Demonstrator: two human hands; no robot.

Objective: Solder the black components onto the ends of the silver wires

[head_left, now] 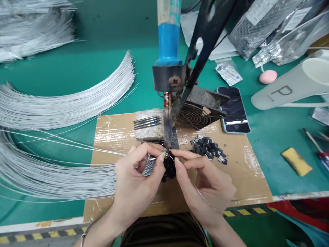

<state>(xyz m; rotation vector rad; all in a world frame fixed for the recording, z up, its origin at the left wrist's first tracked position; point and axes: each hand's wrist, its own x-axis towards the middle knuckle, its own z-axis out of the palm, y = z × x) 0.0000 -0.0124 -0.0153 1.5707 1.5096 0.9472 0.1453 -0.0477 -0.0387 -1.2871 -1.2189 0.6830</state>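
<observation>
A blue-handled soldering iron (168, 43) is clamped upright in a black stand, with its tip (168, 135) pointing down between my hands. My left hand (141, 175) is closed in a pinch just left of the tip, on a thin white wire (110, 151) that runs in from the left. A small piece at its fingertips is too small to make out. Close on the right of the tip, my right hand (205, 178) pinches thin silvery solder wire (202, 195), which trails back across the palm. Dark small parts lie under the fingertips, partly hidden.
Bundles of white wires (77, 106) spread over the left side. On the cardboard (246, 171) lies a heap of small black connectors (208, 147). A fan (200, 109) stands behind, near a phone (233, 109), a white cup (290, 85) and a yellow sponge (296, 161).
</observation>
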